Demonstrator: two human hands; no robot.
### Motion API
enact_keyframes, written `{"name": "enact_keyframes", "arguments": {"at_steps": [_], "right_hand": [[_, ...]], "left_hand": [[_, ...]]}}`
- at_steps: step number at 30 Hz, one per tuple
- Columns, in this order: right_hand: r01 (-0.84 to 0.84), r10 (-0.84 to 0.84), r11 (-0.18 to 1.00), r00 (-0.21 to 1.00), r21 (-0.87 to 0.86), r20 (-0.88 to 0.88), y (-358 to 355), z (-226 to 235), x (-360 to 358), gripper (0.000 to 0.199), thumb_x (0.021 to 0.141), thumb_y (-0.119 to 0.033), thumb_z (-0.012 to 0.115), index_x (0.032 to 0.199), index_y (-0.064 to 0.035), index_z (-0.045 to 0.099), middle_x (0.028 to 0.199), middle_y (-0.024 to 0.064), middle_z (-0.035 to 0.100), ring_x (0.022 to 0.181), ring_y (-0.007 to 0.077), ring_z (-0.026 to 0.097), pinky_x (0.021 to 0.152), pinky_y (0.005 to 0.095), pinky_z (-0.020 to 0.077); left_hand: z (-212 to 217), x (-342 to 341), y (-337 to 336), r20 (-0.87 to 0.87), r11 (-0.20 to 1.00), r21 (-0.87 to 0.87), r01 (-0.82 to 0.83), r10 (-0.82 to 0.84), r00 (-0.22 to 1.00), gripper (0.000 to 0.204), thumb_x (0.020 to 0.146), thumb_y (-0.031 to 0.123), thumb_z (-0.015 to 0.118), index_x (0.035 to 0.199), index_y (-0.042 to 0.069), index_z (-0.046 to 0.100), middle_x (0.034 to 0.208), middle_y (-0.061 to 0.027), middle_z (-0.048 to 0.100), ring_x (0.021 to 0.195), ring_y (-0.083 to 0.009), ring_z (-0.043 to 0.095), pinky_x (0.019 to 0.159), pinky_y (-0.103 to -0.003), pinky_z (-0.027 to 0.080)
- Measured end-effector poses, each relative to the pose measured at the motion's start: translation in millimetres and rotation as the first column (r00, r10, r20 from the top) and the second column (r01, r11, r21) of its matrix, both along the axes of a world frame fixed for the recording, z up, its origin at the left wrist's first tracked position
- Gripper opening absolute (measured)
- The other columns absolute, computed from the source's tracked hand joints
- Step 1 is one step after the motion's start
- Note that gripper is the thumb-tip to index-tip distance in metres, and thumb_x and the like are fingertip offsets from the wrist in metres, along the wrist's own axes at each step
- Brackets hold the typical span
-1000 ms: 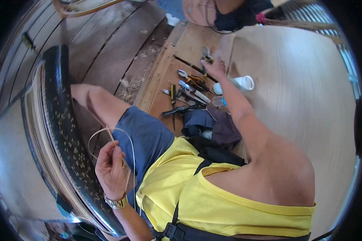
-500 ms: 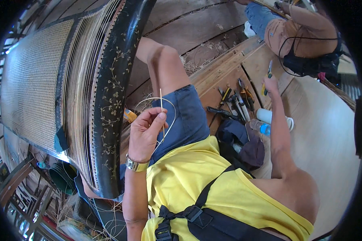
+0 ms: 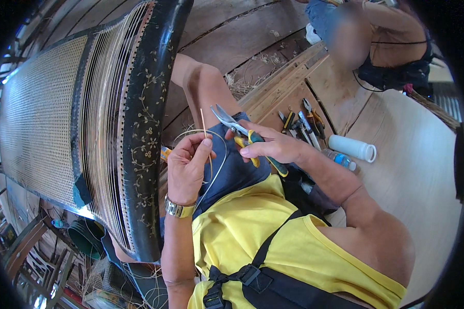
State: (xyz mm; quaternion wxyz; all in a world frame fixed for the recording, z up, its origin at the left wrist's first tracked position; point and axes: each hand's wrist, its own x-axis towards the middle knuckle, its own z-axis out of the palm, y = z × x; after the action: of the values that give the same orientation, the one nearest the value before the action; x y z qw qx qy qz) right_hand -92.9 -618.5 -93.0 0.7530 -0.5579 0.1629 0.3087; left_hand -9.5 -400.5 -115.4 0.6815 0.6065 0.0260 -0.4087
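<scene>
Between the thumb and fingers of my left hand (image 3: 187, 167) is a thin cane strand (image 3: 203, 119); its tip sticks up past the fingers and its length loops round over my thigh. My right hand (image 3: 273, 145) grips a pair of pruning shears (image 3: 241, 133) with yellow and green handles. Their blades are parted and point up and left, close to the strand's tip but apart from it. To the left stands a dark chair frame (image 3: 145, 134) with painted flowers and a row of holes. Parallel cane strands (image 3: 108, 103) are strung along it, beside a woven cane panel (image 3: 44, 116).
Pliers and other hand tools (image 3: 309, 123) lie on the wooden floor right of my thigh, near a white cylinder (image 3: 352, 148) and a plastic bottle (image 3: 339, 159). Another person (image 3: 397, 38) sits at the upper right. Cane scraps (image 3: 270, 64) litter the boards; a green bucket (image 3: 86, 238) stands lower left.
My right hand has swung in from the right with the pruning shears, coming beside my left hand. The left hand keeps its pinch on the strand.
</scene>
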Motion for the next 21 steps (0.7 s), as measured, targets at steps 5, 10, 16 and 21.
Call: {"name": "enact_keyframes", "arguments": {"at_steps": [5,10,16,21], "right_hand": [[-0.001,0.001,0.999,1.0,0.039,0.007,8,-13,2,0.048,0.093,-0.015,0.059,0.137,-0.0051,0.045,0.099,0.0036,0.057,0.086,0.0117,0.059,0.076,0.0269,0.0476],[0.228,-0.228,0.962,0.974,0.148,-0.015,30,-16,-4,0.029,0.093,-0.02,0.063,0.118,-0.0081,0.052,0.081,0.0004,0.056,0.067,0.0091,0.056,0.059,0.0254,0.0457],[0.899,-0.876,0.421,0.437,-0.117,0.206,-78,-44,-2,0.034,0.094,-0.038,0.061,0.101,-0.0057,0.052,0.072,0.0039,0.056,0.059,0.0163,0.058,0.056,0.0302,0.0502],[0.044,-0.51,-0.161,0.852,-0.986,0.121,-278,-130,-74,0.075,0.085,-0.067,0.057,0.122,-0.0019,0.059,0.112,0.0242,0.065,0.114,0.0361,0.06,0.099,0.0436,0.0452]], "left_hand": [[-5,1,-2,-0.005,0.999,-0.029,-0.017,0.017,1.0,0.018,0.096,0.015,0.064,0.107,0.0,0.067,0.083,-0.0002,0.067,0.073,-0.0052,0.06,0.064,-0.019,0.044],[-10,3,-9,0.027,0.997,0.001,0.072,-0.072,0.997,0.018,0.096,0.015,0.064,0.105,0.0,0.066,0.082,-0.0008,0.067,0.07,-0.0055,0.059,0.063,-0.019,0.044],[4,4,-15,0.07,0.996,0.022,0.087,-0.088,0.994,0.017,0.097,0.015,0.064,0.104,-0.001,0.065,0.08,-0.0018,0.067,0.069,-0.0053,0.059,0.062,-0.019,0.044],[9,12,-9,0.128,1.0,0.018,0.001,-0.003,0.992,0.016,0.097,0.014,0.063,0.104,-0.001,0.065,0.079,-0.0023,0.068,0.069,-0.005,0.06,0.062,-0.019,0.046]]}}
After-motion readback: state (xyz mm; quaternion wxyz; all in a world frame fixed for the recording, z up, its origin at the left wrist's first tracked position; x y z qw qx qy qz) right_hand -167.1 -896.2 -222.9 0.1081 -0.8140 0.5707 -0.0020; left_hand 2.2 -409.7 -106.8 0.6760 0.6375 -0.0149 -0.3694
